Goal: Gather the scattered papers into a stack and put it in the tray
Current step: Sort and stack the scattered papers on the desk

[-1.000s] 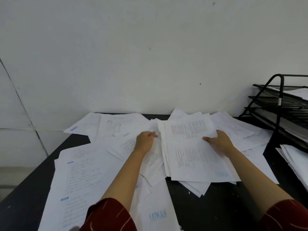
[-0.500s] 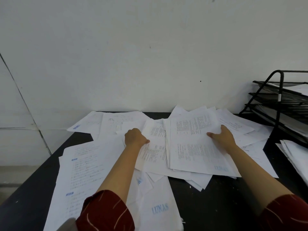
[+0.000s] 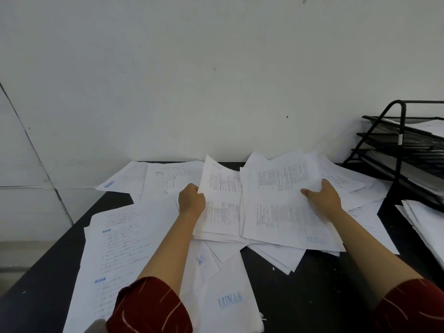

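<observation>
White printed papers lie scattered over a black table (image 3: pixel 312 296). My left hand (image 3: pixel 191 200) grips the left edge of a printed sheet (image 3: pixel 222 203), lifted and tilted beside the pile. My right hand (image 3: pixel 323 197) holds the right edge of a thick stack of papers (image 3: pixel 281 205), thumb on top. More loose sheets (image 3: pixel 120 255) lie to the left, and one stamped "LUNAS" (image 3: pixel 229 301) lies near me. A black wire tray rack (image 3: pixel 398 140) with several tiers stands at the far right, papers in it.
A second pile of papers (image 3: pixel 427 227) lies by the right edge, under the rack's front. More sheets (image 3: pixel 149 179) lie at the table's back by the white wall. The table's left edge runs diagonally above a lighter floor.
My left hand has lifted a sheet from the left scatter and brought it right, against the stack in my right hand. The stack has risen slightly.
</observation>
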Tool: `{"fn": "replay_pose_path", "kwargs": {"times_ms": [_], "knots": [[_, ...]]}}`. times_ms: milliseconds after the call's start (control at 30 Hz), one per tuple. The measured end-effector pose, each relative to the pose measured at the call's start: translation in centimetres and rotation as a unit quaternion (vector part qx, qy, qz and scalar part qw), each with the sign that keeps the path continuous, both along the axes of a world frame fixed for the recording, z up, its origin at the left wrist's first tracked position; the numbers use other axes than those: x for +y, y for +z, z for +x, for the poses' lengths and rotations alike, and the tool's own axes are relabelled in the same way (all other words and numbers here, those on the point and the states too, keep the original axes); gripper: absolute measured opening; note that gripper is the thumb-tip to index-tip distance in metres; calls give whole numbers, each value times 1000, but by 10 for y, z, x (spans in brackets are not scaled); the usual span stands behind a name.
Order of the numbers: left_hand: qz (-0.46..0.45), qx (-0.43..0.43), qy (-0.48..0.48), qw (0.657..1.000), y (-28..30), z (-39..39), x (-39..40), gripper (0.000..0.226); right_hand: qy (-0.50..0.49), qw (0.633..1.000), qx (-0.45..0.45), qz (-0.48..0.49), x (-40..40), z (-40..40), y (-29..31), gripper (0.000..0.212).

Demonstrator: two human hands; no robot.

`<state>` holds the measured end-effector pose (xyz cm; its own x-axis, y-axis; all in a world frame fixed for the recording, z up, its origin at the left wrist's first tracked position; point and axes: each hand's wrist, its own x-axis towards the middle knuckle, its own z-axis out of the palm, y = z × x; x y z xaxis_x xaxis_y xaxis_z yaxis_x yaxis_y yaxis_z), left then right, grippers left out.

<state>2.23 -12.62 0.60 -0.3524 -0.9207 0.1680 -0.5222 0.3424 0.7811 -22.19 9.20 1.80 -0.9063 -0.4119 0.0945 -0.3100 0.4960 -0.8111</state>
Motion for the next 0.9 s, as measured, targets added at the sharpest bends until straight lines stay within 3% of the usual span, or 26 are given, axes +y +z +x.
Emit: {"fn": "replay_pose_path", "kwargs": {"times_ms": [200, 333, 367, 467, 500, 533, 667, 767, 833, 900], "knots": [[67, 23, -52, 996, 2, -2, 2, 10, 6, 1000, 3, -8, -1, 0, 0, 67], [190, 129, -58, 972, 3, -9, 6, 8, 40, 999, 9, 17, -12, 11, -1, 73], [227, 153, -67, 960, 4, -11, 9, 19, 52, 998, 13, 21, -16, 14, -2, 70], [327, 155, -69, 930, 12, -13, 21, 94, 86, 995, 18, 37, -27, 26, -4, 62], [334, 153, -76, 927, 12, -14, 24, 106, 97, 994, 19, 40, -32, 30, -6, 58], [331, 156, -101, 925, 10, -15, 24, 104, 108, 993, 16, 39, -37, 34, -7, 54], [301, 172, -202, 916, 9, -20, 35, 53, 148, 988, 2, 45, -50, 42, -10, 47], [249, 221, -224, 916, 15, -20, 39, 46, 110, 991, 14, 68, -49, 37, -10, 59], [233, 268, -230, 906, 25, -20, 39, 43, 110, 992, -54, -16, -45, 34, -3, 72], [210, 300, -236, 900, 41, -22, 42, 39, 146, 967, -142, -152, -39, 36, 11, 81]]}}
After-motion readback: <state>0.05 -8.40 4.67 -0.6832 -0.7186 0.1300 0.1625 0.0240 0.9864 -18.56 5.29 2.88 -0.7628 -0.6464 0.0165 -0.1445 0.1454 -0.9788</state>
